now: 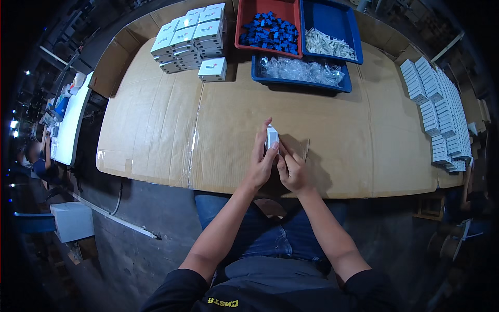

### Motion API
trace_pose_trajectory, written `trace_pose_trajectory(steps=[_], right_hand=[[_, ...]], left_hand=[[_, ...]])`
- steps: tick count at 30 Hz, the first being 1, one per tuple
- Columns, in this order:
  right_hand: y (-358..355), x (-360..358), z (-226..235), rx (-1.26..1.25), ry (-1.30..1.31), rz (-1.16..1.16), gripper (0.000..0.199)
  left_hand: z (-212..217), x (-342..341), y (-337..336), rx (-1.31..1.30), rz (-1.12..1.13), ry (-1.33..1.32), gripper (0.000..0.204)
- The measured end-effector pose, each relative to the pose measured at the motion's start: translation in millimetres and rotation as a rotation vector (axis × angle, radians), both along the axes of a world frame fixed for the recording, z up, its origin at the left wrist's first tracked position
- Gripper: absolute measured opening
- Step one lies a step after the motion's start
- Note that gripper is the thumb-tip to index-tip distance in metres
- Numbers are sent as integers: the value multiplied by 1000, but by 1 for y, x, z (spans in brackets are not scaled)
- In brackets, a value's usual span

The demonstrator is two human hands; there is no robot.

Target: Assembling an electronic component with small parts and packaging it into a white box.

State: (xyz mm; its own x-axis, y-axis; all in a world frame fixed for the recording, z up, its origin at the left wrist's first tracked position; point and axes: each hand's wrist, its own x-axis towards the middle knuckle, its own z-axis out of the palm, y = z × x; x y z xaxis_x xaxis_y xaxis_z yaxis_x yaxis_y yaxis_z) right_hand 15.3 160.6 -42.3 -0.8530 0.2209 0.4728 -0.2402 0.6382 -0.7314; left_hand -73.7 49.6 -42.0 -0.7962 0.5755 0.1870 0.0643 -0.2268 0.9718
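A small white box [272,138] stands upright between my two hands, just above the near edge of the cardboard-covered table [156,130]. My left hand [261,158] wraps its left side, thumb up along the box. On the lower right side of the box rest the fingers of my right hand [292,170]. A small clear plastic bag [303,149] lies on the cardboard right next to my right hand.
At the back left stands a stack of white boxes [189,36]. Behind centre sit a red tray [267,26] of blue parts, a blue tray [332,28] of white parts and a blue tray [301,70] of clear bags. Rows of flat white boxes [439,114] line the right side.
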Motion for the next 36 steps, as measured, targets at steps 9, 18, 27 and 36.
trace_pose_trajectory(steps=[9, 18, 27, 36], right_hand=[[-1, -1, -5, -16, 26, -11, 44], [-4, 0, -2, -63, -30, -3, 44], [1, 1, 19, -757, -100, -33, 41], [-7, 21, 63, -1231, -300, 82, 54]], left_hand=[[-9, -1, 0, -20, -29, -15, 70], [-8, 2, -3, 35, -33, -88, 65], [-5, 11, 4, 38, 52, 187, 99], [19, 31, -9, -23, 26, 473, 104]])
